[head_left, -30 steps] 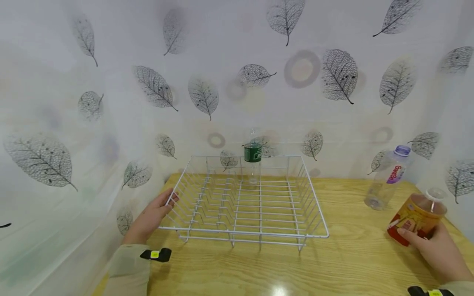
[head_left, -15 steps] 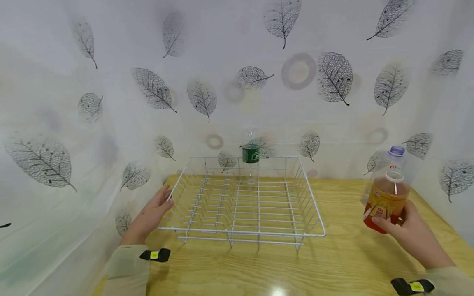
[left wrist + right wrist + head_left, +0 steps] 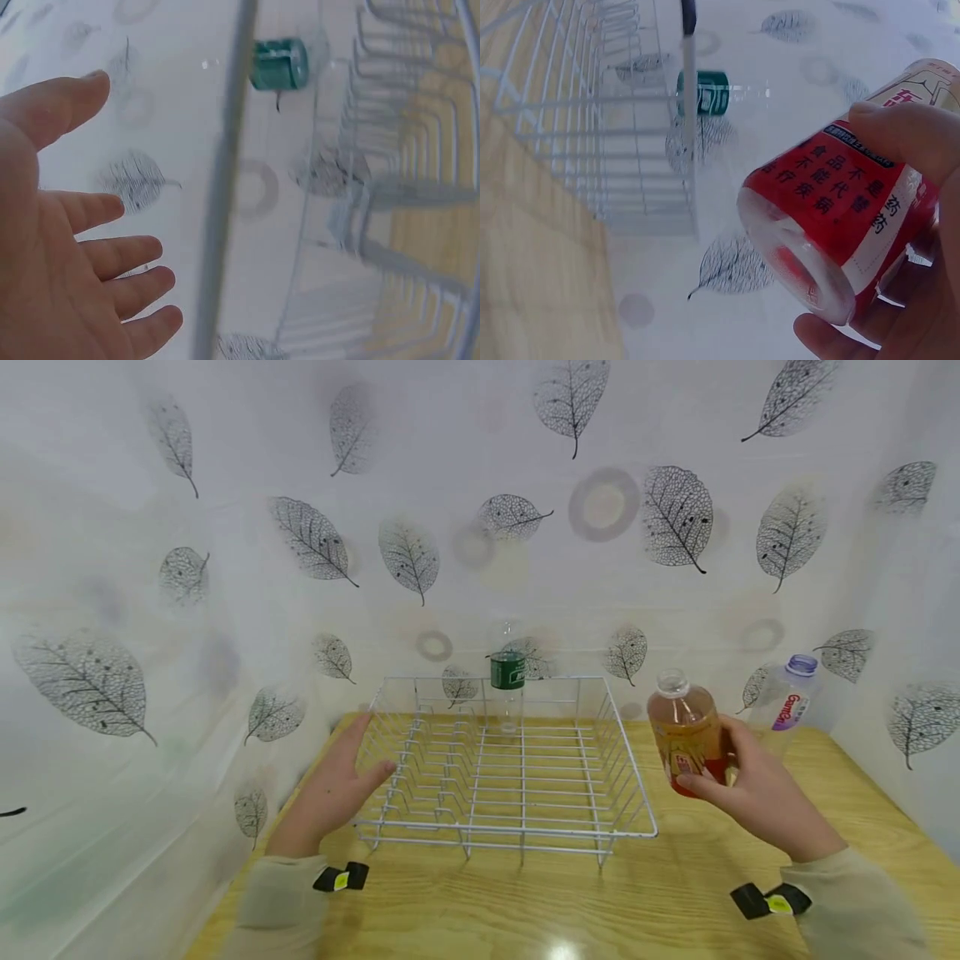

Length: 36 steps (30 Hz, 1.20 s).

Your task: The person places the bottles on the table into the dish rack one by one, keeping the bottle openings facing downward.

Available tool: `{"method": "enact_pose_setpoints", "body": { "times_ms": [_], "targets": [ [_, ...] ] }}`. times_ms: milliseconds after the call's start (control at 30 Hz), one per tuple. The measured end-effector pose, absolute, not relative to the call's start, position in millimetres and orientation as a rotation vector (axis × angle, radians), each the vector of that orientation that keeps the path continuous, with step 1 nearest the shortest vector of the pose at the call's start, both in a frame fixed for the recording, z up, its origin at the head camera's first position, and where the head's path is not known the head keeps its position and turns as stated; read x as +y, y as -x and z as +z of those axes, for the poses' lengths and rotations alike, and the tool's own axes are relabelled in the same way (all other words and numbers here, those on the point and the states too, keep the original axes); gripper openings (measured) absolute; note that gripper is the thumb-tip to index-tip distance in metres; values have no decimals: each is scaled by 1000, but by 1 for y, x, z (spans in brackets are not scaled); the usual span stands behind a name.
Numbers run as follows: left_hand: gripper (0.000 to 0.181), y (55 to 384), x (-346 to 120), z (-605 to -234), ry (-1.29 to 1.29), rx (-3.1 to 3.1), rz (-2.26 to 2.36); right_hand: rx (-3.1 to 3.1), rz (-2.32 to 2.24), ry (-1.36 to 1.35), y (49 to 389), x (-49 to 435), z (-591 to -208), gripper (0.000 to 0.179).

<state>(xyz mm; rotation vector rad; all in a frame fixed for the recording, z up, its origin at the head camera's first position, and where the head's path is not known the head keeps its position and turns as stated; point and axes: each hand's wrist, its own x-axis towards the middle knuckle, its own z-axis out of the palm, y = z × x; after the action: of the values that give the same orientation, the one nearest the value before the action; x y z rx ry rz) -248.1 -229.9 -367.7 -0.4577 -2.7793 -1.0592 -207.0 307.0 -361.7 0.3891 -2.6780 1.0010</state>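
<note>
My right hand (image 3: 757, 797) grips a clear plastic bottle (image 3: 684, 739) with a red and yellow label. Its mouth is uncapped and tilts up. The bottle is beside the right side of a white wire dish rack (image 3: 525, 832); in the right wrist view its round base (image 3: 795, 259) faces the rack side. My left hand (image 3: 333, 789) is at the rack's left side, thumb and fingers spread apart. In the left wrist view the palm (image 3: 67, 277) faces the wires with nothing in it. A clear bottle with a green label (image 3: 507, 671) stands upright at the rack's back.
Another clear bottle with a purple neck (image 3: 787, 702) stands on the wooden table (image 3: 480, 902) at the back right, partly behind my right hand. A pale curtain with a leaf print (image 3: 480, 585) hangs behind and along both sides of the table.
My right hand has carried the red and yellow bottle left, from the table's right end towards the rack. My left hand has shifted slightly right, its thumb now overlapping the rack's left side.
</note>
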Motion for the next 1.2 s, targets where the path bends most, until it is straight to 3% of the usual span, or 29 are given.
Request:
{"method": "enact_pose_setpoints", "body": {
  "times_ms": [300, 767, 1200],
  "targets": [
    [93, 241, -170, -351, 676, -2664, -729, -2642, 908, -602, 230, 257, -351, 78],
    [96, 238, -82, -350, 910, -2504, -307, -2697, 505, -671, 247, 194, -357, 73],
    [91, 238, -61, -363, 922, -2597, -187, -2585, 387, -806, 237, 164, -360, 76]
  ]
}}
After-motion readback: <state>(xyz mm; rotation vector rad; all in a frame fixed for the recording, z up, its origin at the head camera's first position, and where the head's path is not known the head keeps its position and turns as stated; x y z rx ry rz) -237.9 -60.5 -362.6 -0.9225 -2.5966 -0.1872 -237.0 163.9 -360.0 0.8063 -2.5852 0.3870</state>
